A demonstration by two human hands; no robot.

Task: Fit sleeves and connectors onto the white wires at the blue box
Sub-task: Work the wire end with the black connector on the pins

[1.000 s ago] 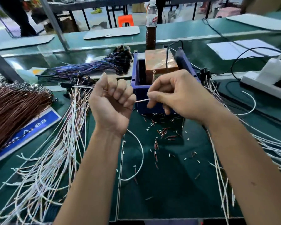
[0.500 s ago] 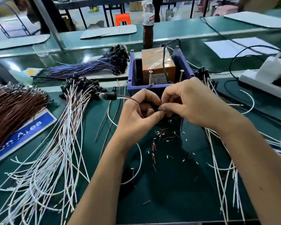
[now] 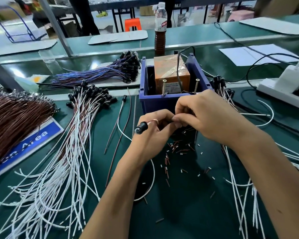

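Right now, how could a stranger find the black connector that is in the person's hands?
Start at the blue box in the middle of the green bench. Just in front of it the two hands meet; look at the left hand. The black connector lies across its back on a looped wire, away from the connector piles.

I see a dark green bench mat carrying the blue box. White wires fan across its left side, and short sleeve pieces lie scattered mid-mat.
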